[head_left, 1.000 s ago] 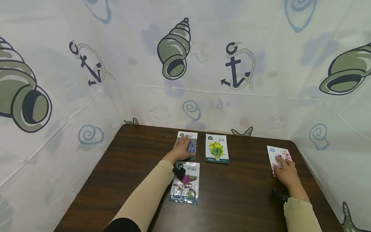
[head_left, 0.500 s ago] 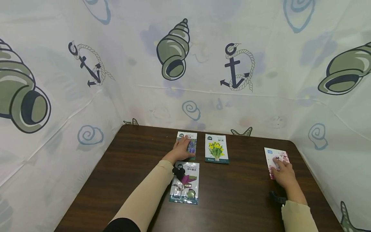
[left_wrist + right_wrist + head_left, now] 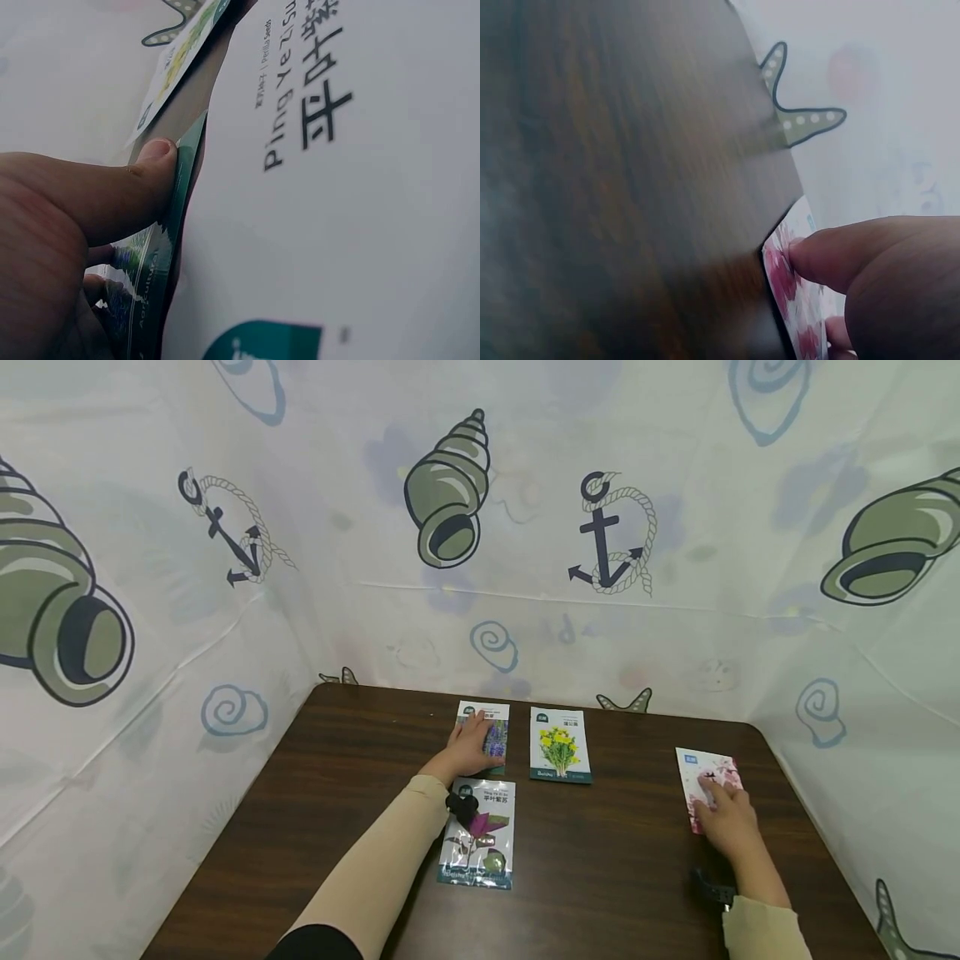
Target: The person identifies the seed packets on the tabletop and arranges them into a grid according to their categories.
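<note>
My left hand (image 3: 467, 750) rests with spread fingers on a seed packet with purple flowers (image 3: 496, 740) near the table's far edge; the thumb (image 3: 142, 184) lies at its teal bottom band in the left wrist view. A perilla seed packet (image 3: 501, 852) lies just in front, partly under my wrist in the head view. To the right of the purple packet is a seed packet with yellow flowers (image 3: 559, 747). At the table's right side my right hand (image 3: 729, 823) presses its fingertips on a white packet with pink blossoms (image 3: 692, 770), covering its lower right part.
The packets lie on a dark brown wooden table (image 3: 600, 877). A pale cloth (image 3: 360, 510) printed with shells and anchors stands behind it and along both sides. Dark bands are on both wrists.
My right hand has slid the pink-blossom packet left and toward me across the table. The left hand and the other packets have stayed in place.
</note>
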Demonstrator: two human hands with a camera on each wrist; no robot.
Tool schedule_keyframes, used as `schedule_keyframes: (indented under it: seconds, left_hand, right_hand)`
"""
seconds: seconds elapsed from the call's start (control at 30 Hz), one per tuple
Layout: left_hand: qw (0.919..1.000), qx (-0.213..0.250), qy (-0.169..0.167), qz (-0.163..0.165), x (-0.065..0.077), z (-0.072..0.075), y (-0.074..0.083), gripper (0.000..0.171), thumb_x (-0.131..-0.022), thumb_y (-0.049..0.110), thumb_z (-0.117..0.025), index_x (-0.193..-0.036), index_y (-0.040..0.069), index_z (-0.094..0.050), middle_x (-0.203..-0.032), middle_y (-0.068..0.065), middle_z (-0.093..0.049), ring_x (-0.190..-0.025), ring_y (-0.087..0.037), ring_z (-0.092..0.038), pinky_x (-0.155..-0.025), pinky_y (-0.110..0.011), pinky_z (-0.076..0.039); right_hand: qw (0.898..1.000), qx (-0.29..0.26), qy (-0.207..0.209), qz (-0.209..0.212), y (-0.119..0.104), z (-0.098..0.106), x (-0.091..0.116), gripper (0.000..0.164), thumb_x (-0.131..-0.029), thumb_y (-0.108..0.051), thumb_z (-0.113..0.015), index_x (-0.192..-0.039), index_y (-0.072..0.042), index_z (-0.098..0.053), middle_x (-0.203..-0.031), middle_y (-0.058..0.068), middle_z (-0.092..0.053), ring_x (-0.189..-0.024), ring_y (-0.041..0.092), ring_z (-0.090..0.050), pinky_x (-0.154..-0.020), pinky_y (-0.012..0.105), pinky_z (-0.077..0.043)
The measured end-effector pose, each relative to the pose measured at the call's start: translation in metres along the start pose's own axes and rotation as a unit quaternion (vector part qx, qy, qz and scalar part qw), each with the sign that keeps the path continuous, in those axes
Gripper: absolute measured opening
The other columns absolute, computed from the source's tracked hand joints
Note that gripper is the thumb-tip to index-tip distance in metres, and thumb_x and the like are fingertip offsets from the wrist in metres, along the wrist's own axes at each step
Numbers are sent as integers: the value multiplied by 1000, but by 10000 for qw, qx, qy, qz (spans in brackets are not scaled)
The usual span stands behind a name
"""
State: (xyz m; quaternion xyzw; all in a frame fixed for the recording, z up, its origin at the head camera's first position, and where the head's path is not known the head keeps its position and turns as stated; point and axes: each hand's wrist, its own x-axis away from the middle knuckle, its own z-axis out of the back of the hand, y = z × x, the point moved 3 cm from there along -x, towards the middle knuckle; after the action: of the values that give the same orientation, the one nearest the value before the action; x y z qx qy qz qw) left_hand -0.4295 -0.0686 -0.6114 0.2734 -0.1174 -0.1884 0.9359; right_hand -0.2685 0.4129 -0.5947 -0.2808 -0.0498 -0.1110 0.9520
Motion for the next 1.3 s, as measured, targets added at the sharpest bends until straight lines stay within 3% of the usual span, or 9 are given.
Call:
schedule_keyframes:
  seconds: [0.23, 0.67, 0.87, 1.3]
  left_hand:
    - [10000, -91, -20, 28, 0, -1, 0, 96, -100, 48, -78, -175, 14, -27, -186, -9, -5, -173, -30, 4, -140, -56, 0]
    - [10000, 27, 83, 2, -2, -3, -3, 96, -99, 44, -79, -174, 11, -29, -186, -12, -6, -173, -33, 3, -139, -58, 1]
    - [10000, -14, 24, 54, -2, -3, -2, 97, -99, 47, -79, -174, 14, -28, -186, -9, -5, -173, -30, 4, -140, -57, 1]
    - [9999, -21, -40, 131, -2, 0, -1, 98, -99, 49, -80, -175, 16, -28, -186, -8, -4, -173, -29, 3, -140, -57, -1]
  right_hand:
    - [9999, -7, 16, -154, -5, -7, 8, 66, -112, -31, -52, -169, -4, -32, -167, 48, -8, -150, 73, -16, -121, 85, -24]
    - [9999, 93, 72, 54, -16, -18, 20, 63, -110, -26, -56, -165, -1, -38, -161, 49, -19, -144, 74, -25, -120, 84, -26]
    - [9996, 208, 143, 145, -21, -19, 29, 62, -109, -26, -58, -163, -2, -41, -155, 47, -28, -140, 73, -32, -117, 84, -31]
    - [9973, 653, 130, 297, -38, -22, 49, 62, -108, -33, -63, -161, -7, -47, -147, 44, -40, -135, 71, -42, -101, 83, -42]
